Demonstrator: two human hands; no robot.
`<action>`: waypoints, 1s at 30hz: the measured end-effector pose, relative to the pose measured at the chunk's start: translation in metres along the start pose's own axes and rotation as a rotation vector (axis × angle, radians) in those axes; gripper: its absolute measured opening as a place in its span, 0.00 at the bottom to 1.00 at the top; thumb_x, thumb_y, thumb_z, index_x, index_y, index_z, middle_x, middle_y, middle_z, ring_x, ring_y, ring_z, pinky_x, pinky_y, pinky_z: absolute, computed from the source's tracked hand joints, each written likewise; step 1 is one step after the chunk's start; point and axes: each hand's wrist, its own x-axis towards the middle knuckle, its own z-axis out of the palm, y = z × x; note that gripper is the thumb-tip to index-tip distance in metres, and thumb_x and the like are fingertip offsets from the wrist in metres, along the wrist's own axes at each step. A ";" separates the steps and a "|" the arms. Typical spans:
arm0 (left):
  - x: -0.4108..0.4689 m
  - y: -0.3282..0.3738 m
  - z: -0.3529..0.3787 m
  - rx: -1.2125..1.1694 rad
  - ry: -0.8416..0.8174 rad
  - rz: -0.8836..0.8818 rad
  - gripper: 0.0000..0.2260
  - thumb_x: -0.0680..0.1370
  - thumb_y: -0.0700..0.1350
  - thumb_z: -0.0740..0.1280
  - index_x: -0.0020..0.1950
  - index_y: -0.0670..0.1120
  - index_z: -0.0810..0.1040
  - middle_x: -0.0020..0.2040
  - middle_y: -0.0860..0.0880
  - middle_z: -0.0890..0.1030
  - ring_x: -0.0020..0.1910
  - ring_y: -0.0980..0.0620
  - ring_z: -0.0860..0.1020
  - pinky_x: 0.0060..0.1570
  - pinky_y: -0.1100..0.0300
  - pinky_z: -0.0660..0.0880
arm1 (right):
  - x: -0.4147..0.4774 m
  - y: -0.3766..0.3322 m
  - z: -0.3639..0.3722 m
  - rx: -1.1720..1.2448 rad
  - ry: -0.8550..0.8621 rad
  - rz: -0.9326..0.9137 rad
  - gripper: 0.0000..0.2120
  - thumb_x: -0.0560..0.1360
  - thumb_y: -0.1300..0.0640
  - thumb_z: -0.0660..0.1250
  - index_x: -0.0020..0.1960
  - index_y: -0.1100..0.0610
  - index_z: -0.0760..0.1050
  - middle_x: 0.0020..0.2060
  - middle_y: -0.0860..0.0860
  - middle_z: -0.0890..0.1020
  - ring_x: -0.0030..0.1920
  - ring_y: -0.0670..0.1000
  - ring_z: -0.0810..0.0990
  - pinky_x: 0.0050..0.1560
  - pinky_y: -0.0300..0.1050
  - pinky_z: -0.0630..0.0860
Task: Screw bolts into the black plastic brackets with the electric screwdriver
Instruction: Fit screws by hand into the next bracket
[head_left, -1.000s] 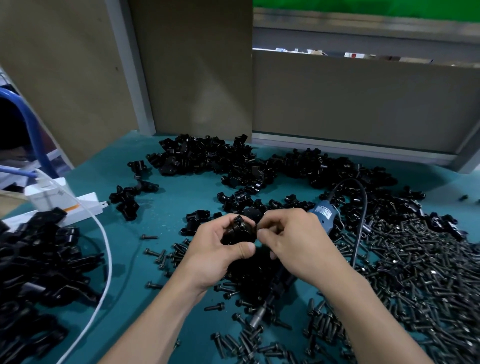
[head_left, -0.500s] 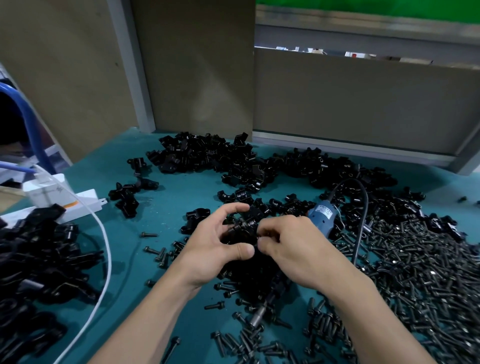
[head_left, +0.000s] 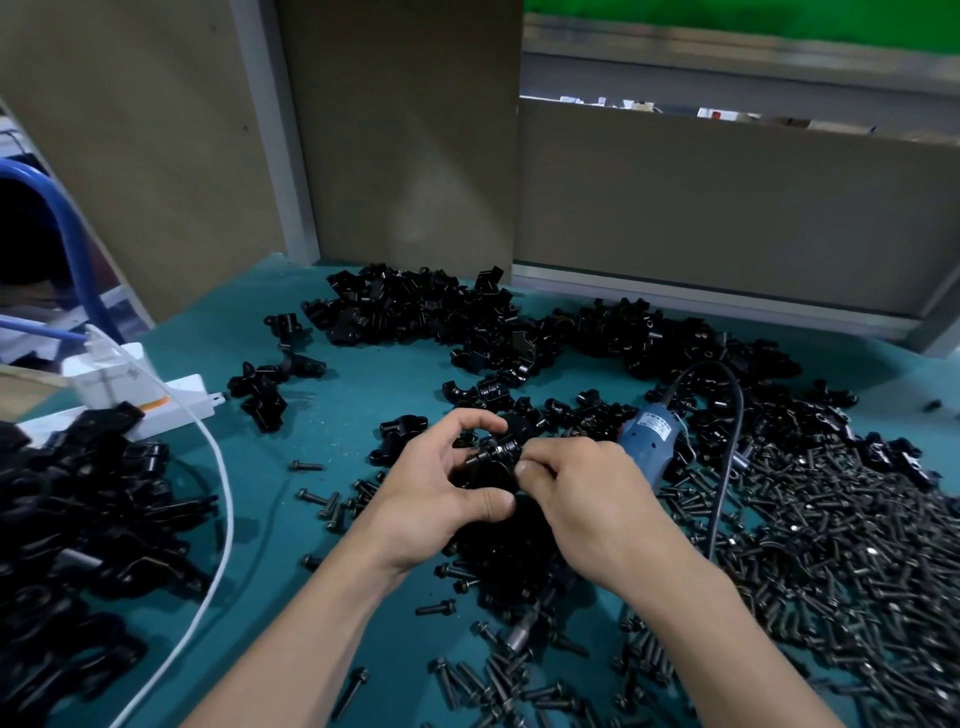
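My left hand (head_left: 441, 493) grips a black plastic bracket (head_left: 491, 457) between thumb and curled fingers, above the table's middle. My right hand (head_left: 576, 493) pinches at the bracket's right side with thumb and forefinger; whatever it pinches there is too small to make out. The electric screwdriver (head_left: 652, 441), blue-bodied with a black cord, lies under my right wrist; its metal tip (head_left: 519, 636) shows lower down among bolts. A large heap of dark bolts (head_left: 831, 545) covers the table's right side. More brackets (head_left: 467, 322) are piled at the back.
The teal table (head_left: 337, 415) ends at brown partition walls behind. Another bracket heap (head_left: 78, 519) lies at the left, crossed by a white cable (head_left: 218, 493). A white power strip (head_left: 171, 405) sits at the left edge. Loose bolts (head_left: 322, 499) are scattered near my hands.
My left fingers opened and re-gripped the bracket, turning it. Both hands stayed in place over the middle of the table. The screwdriver did not move.
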 end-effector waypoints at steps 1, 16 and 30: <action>0.000 0.000 0.000 -0.005 0.004 0.004 0.27 0.71 0.30 0.79 0.60 0.58 0.80 0.43 0.47 0.86 0.42 0.51 0.85 0.43 0.62 0.80 | 0.001 0.001 -0.001 0.004 0.000 -0.001 0.16 0.83 0.51 0.63 0.37 0.54 0.73 0.30 0.50 0.78 0.33 0.51 0.76 0.32 0.45 0.67; 0.001 -0.003 0.003 -0.082 0.065 0.022 0.25 0.67 0.37 0.80 0.59 0.55 0.80 0.42 0.45 0.85 0.40 0.47 0.84 0.42 0.58 0.80 | 0.000 -0.002 0.002 0.097 0.054 0.002 0.07 0.83 0.50 0.62 0.46 0.46 0.75 0.29 0.49 0.78 0.29 0.47 0.72 0.29 0.43 0.65; -0.003 -0.002 0.009 -0.039 0.089 0.092 0.23 0.68 0.37 0.79 0.59 0.56 0.83 0.45 0.48 0.85 0.41 0.49 0.83 0.41 0.56 0.81 | 0.003 0.007 -0.001 0.137 0.086 -0.058 0.21 0.84 0.46 0.63 0.34 0.53 0.70 0.25 0.44 0.72 0.28 0.45 0.68 0.30 0.42 0.65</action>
